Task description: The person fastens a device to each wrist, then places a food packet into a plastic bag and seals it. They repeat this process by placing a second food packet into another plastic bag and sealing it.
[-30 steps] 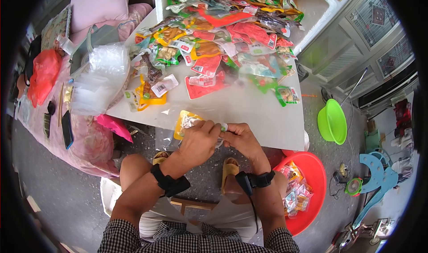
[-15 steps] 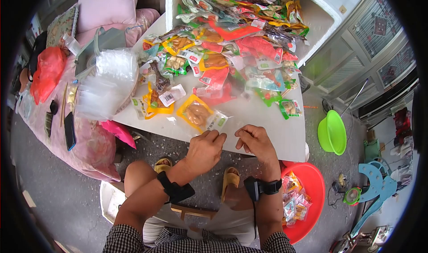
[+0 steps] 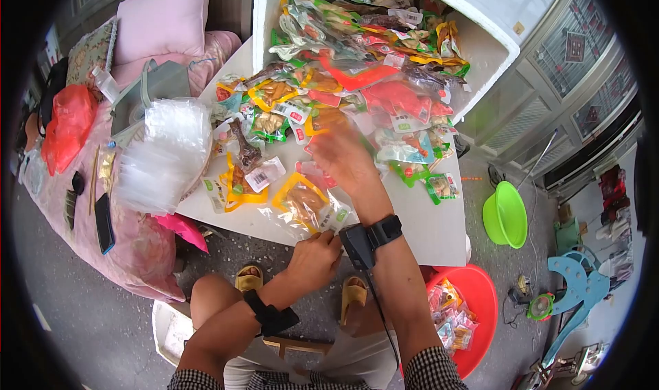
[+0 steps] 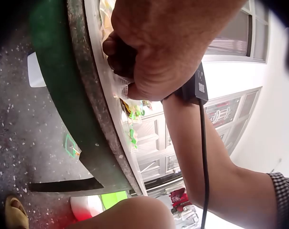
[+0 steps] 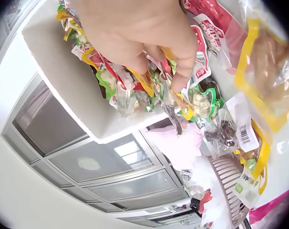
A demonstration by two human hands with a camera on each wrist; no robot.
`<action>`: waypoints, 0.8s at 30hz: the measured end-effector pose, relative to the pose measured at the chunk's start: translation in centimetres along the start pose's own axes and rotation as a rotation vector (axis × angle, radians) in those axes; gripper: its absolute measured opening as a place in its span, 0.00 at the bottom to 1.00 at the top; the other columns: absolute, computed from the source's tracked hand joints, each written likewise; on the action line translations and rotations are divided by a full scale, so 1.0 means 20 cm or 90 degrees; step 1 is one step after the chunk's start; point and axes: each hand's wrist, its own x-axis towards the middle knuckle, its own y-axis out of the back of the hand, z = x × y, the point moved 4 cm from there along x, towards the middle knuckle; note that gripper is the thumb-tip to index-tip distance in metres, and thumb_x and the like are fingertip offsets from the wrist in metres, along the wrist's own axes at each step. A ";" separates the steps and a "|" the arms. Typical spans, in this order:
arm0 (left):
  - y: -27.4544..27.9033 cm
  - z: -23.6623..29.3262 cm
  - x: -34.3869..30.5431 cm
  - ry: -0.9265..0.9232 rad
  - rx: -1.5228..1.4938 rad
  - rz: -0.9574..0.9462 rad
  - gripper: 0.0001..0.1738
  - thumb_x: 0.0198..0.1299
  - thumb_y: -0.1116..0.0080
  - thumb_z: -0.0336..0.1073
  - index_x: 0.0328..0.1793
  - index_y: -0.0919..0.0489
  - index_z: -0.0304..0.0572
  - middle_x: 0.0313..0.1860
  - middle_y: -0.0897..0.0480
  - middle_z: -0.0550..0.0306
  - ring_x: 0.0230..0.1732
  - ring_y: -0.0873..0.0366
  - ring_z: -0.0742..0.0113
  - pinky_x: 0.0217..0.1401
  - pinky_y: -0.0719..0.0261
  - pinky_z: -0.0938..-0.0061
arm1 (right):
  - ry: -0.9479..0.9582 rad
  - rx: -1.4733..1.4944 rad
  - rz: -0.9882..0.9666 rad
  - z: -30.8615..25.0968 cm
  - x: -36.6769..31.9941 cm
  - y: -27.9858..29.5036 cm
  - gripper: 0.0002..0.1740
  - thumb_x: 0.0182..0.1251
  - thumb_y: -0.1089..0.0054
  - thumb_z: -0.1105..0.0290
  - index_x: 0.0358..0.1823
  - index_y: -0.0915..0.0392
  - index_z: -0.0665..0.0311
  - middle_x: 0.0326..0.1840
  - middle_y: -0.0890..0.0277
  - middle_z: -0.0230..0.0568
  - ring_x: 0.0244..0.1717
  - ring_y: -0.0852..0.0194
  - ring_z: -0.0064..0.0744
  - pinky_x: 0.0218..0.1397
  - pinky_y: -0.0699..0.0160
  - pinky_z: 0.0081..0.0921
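At the table's near edge (image 3: 439,251), a bagged yellow-edged food pouch (image 3: 303,203) (likely limp, slippery, best held rim-first) is pinched by the left hand (image 3: 312,261), the right hand (image 3: 341,158) spread beyond.

Right hand (image 3: 343,156), one: formerly at the left hand, then just apart from it; now extended forward over the pile of packets (image 3: 405,100), blurred in head view. Right forearm (image 3: 397,266), one: formerly short of the worktop (image 3: 429,225); now crossing its near edge. Yellow-edged packet (image 3: 300,201), one, in clear bag (image 3: 273,217): a second ago largely behind the left hand; now uncovered, farther in on the worktop. Left hand (image 3: 311,261), one: shifted off the packet to the bag's near corner.
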 end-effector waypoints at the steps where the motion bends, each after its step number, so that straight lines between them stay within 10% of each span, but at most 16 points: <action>1: 0.00 -0.01 0.00 0.002 -0.006 0.000 0.12 0.40 0.39 0.27 0.35 0.24 0.35 0.30 0.24 0.48 0.32 0.23 0.47 0.32 0.23 0.61 | -0.008 0.007 0.023 0.02 0.05 -0.01 0.14 0.63 0.42 0.70 0.49 0.31 0.62 0.45 0.29 0.44 0.40 0.25 0.42 0.44 0.20 0.34; 11: -0.01 0.00 -0.01 -0.079 -0.018 0.017 0.14 0.34 0.37 0.27 0.33 0.23 0.40 0.29 0.23 0.48 0.32 0.23 0.46 0.32 0.25 0.58 | -0.070 -0.143 0.066 0.11 0.12 -0.11 0.20 0.64 0.47 0.71 0.57 0.35 0.59 0.45 0.30 0.39 0.37 0.26 0.37 0.44 0.20 0.42; 24: -0.02 -0.03 0.02 -0.024 0.038 -0.030 0.14 0.43 0.39 0.29 0.39 0.26 0.38 0.32 0.24 0.48 0.33 0.23 0.48 0.33 0.24 0.59 | 0.198 -0.505 0.197 -0.12 -0.37 0.05 0.17 0.62 0.40 0.61 0.46 0.26 0.65 0.32 0.27 0.31 0.24 0.30 0.17 0.22 0.31 0.15</action>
